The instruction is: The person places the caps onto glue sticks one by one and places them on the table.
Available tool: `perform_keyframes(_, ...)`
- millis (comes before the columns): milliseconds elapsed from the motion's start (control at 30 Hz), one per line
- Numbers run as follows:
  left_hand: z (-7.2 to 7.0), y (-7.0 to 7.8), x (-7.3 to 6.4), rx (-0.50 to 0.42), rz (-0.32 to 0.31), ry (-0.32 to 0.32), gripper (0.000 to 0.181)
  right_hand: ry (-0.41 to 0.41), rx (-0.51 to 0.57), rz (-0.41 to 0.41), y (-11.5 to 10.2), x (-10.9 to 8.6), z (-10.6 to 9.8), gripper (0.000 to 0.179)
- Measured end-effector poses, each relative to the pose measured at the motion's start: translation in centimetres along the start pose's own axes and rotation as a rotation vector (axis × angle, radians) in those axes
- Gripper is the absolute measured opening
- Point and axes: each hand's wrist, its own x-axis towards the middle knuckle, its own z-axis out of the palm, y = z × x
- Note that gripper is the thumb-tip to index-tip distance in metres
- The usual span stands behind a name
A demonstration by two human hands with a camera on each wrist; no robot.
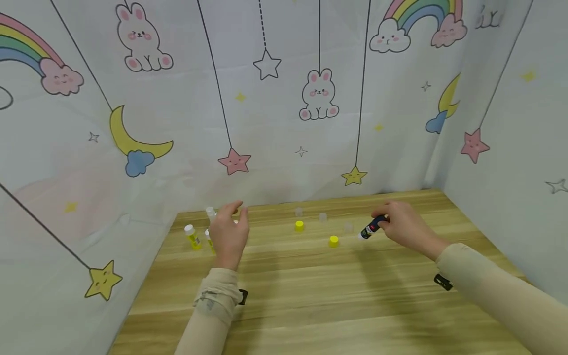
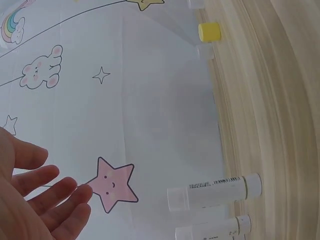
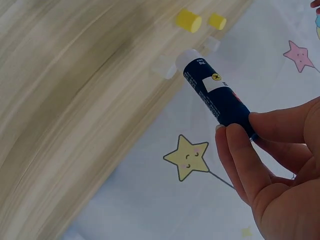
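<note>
My right hand [image 1: 405, 228] pinches one end of a dark navy glue stick [image 1: 372, 227] between thumb and fingers. The stick is tilted, and its whitish end points down towards the table; the right wrist view shows a white label patch on the navy body [image 3: 222, 95]. My left hand [image 1: 229, 235] is raised with relaxed fingers and holds nothing. Behind it and to its left, several upright glue sticks stand; one has a yellow body and white top [image 1: 193, 238]. In the left wrist view a white glue stick [image 2: 215, 193] stands apart from the fingers.
Two yellow caps, one nearer [image 1: 334, 241] and one farther [image 1: 299, 226], sit on the wooden table [image 1: 310, 305]. Small translucent caps [image 1: 323, 217] lie around them, one close to the held stick's tip. A patterned cloth [image 1: 275, 123] hangs behind and beside the table.
</note>
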Motion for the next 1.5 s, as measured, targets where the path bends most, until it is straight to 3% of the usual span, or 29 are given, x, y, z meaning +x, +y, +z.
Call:
perform_keyframes(233, -1.0, -1.1, 0.0, 0.05, -0.03, 0.035, 0.015, -0.01, -0.065, -0.018, 1.3, -1.0, -0.9, 0.022)
perform_keyframes(567, -2.9, -3.2, -0.6, 0.118, -0.169, 0.038, 0.015, -0.042, -0.119, -0.008, 3.0, -1.7, -1.8, 0.022)
perform_keyframes(900, -3.5, -5.7, -1.3, 0.147, -0.227, 0.031, 0.018, -0.065, -0.162, 0.008, 5.5, -2.5, -2.8, 0.02)
perform_keyframes(1067, -3.6, -6.5, -1.2, 0.189, -0.242, -0.003, 0.02, -0.085, -0.176, 0.015, 6.4, -3.0, -3.2, 0.02)
perform_keyframes(1367, -3.3, -7.5, -1.9, 0.236, -0.389, -0.088, 0.031, -0.127, -0.228, 0.039, 8.8, -4.5, -4.4, 0.021)
perform_keyframes(1500, -3.2, -7.8, -2.1, 0.227, -0.409, -0.106, 0.038, -0.152, -0.233, 0.059, 9.3, -5.0, -4.8, 0.021)
